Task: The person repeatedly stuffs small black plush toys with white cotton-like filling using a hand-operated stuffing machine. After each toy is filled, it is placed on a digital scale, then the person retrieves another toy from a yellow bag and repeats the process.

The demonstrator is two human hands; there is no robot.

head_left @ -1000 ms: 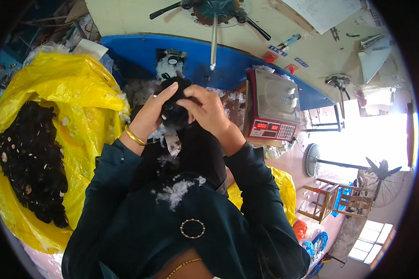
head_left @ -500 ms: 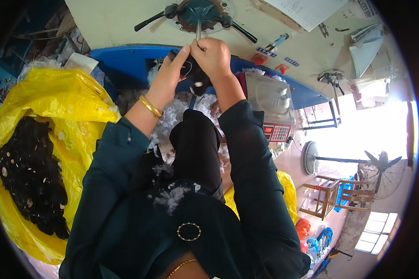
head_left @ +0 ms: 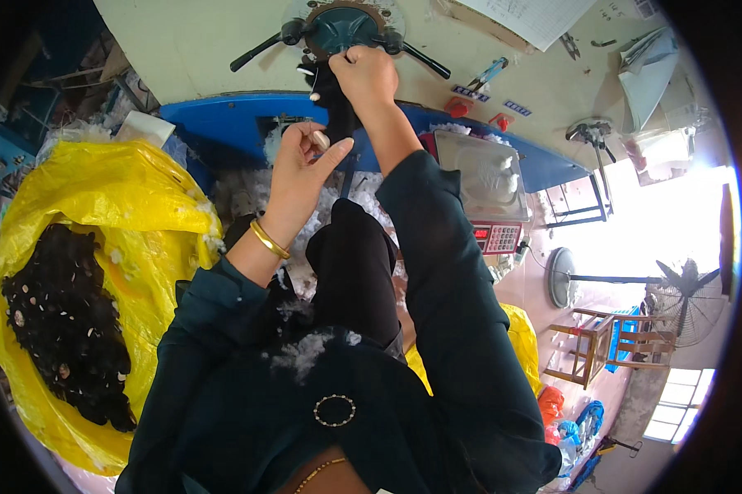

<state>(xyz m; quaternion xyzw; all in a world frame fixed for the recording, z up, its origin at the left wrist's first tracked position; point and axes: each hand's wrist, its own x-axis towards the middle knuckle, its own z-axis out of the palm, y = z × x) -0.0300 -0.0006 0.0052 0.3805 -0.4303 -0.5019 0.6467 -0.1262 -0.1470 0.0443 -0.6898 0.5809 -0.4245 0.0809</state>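
My right hand (head_left: 365, 80) is closed on a limp black plush-like fabric piece (head_left: 336, 103) just below a round dark-green machine fitting (head_left: 342, 31) with two black-handled levers. The piece hangs down and has small white bits along its left side. Under its lower end, my left hand (head_left: 301, 165) has its thumb stretched out apart from its curled fingers. A pale oval bit (head_left: 322, 141) shows at those fingers; I cannot tell whether it belongs to the black piece. The metal tube seen earlier at the fitting is mostly hidden by my right hand.
To the left stands a yellow woven sack (head_left: 153, 206) filled with black pieces (head_left: 70, 329). White fluff (head_left: 301, 350) lies on my lap and below the bench. A scale (head_left: 482, 177) with a red panel sits at the right. Pliers (head_left: 488, 72) and papers lie on the bench (head_left: 190, 49).
My left hand has come off the black piece and dropped down toward me, its thumb opening outward. My right hand has risen closer to the fitting, and the piece now hangs from it.
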